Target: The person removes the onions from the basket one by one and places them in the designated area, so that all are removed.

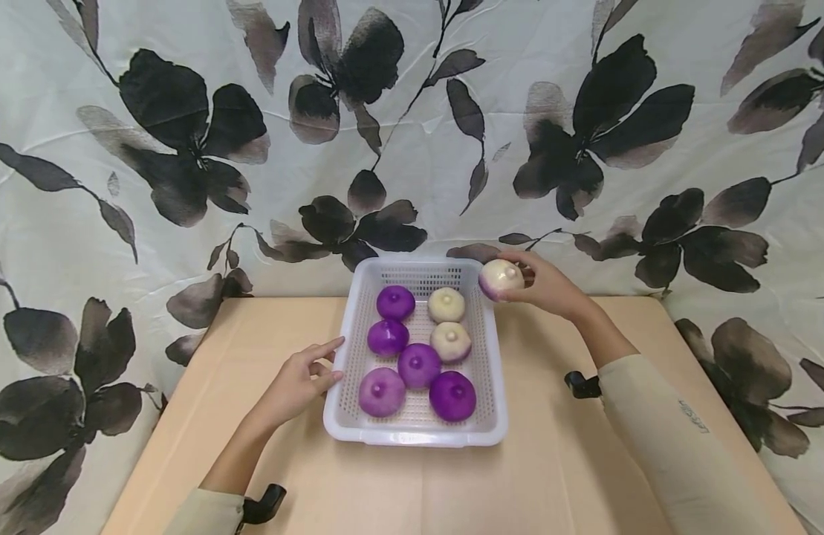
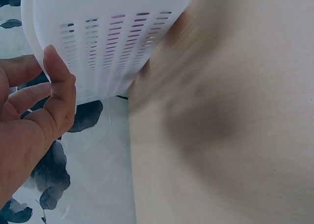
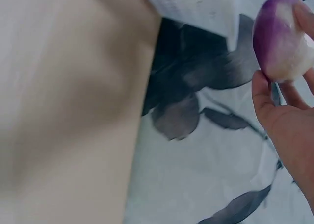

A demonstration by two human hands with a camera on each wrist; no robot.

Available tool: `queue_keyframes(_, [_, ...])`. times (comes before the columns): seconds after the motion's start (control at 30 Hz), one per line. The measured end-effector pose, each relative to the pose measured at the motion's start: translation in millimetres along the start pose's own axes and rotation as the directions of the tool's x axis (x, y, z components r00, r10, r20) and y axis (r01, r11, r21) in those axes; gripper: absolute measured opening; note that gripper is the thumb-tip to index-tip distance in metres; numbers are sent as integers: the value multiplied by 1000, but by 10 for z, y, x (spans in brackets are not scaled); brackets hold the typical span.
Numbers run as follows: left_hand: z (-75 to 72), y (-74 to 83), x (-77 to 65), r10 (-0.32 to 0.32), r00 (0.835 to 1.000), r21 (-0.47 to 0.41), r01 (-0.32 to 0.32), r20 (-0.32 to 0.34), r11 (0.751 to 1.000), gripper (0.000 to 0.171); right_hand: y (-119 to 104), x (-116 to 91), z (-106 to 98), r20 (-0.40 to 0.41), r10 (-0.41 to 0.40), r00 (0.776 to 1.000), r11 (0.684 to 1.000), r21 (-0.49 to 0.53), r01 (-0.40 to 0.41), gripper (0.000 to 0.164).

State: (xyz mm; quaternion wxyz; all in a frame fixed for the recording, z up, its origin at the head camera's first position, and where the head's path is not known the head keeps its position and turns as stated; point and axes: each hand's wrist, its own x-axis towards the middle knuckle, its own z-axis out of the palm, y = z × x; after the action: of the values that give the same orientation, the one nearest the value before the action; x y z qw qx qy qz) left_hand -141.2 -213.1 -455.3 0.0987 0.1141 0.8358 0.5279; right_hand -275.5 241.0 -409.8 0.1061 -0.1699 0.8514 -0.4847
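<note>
My right hand (image 1: 542,286) holds a white-and-purple turnip (image 1: 501,279) in its fingers at the far right corner of the white plastic basket (image 1: 500,371). In the right wrist view, the turnip (image 3: 279,40) shows a purple side and a pale side, with the thumb and fingers (image 3: 262,91) around it. My left hand (image 1: 298,383) touches the basket's left rim with its fingertips; in the left wrist view, the fingers (image 2: 60,82) lie against the rim and outer wall. Inside the basket lie several purple turnips (image 1: 419,365) and two mostly white turnips (image 1: 446,305).
The basket stands on a light wooden table (image 1: 545,475). A white cloth with dark flowers (image 1: 452,186) hangs behind the table and shows along both sides. Black wrist-worn cameras (image 1: 264,504) sit at both sleeves.
</note>
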Motion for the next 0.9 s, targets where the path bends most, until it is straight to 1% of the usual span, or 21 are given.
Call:
queue_keyframes(0.07, [1,-6,-4,-1,1000,1,1,-1,1000,59,106,-44,0,-28,45,999,999,17,-44,80])
queue_keyframes(0.2, [-5,-23,-23,-13,1000,5,13,-14,1000,59,369,-103,66,-68,99,993,994,55,-95,83])
queue_keyframes(0.37, [10,-41,-29,-20,1000,1,20,-4,1000,59,664,-181,155,-138,132,982,991,40,-128,79])
queue_keyframes(0.5, [25,-44,-23,-22,1000,6,22,-6,1000,59,846,-179,219,-177,145,973,989,20,-144,75])
queue_keyframes(0.6, [25,-38,-17,-19,1000,13,19,-6,1000,59,938,-159,266,-196,164,967,986,-5,-169,73])
queue_keyframes(0.67, [20,-32,-16,-15,1000,18,15,-4,1000,59,971,-151,291,-215,191,958,980,-23,-200,73])
queue_keyframes(0.8, [11,-19,-16,-7,1000,16,7,-11,1000,59,992,-150,320,-241,248,938,964,-30,-263,75])
queue_keyframes(0.9, [18,-17,-16,-6,1000,0,6,-10,1000,59,993,-163,329,-244,269,932,959,-24,-283,75])
